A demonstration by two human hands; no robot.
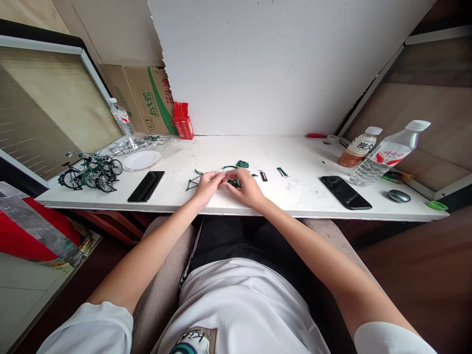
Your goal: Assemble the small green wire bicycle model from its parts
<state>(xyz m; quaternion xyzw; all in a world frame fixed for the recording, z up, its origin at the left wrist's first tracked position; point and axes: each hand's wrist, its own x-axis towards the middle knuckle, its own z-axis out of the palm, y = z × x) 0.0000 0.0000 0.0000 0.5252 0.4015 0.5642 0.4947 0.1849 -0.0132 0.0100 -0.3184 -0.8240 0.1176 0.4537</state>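
Note:
My left hand point(210, 186) and my right hand point(246, 188) meet over the front of the white table, fingertips pinched together. Whatever sits between the fingers is too small and covered to make out. Green model bicycle parts lie around them: a thin green frame piece point(192, 184) left of my left hand, and a green block-like part point(242, 163) just beyond my right hand. More dark green parts show under my right hand, partly hidden. To the right are a small black part point(263, 176) and a green strip-shaped part point(282, 172).
Assembled model bicycles point(90, 172) stand at the left, near a white plate point(142, 160) and a phone point(146, 186). At the right are another phone point(345, 192), a water bottle point(387, 155), a drink bottle point(359, 146) and a mouse point(398, 196). A red box point(183, 121) stands behind.

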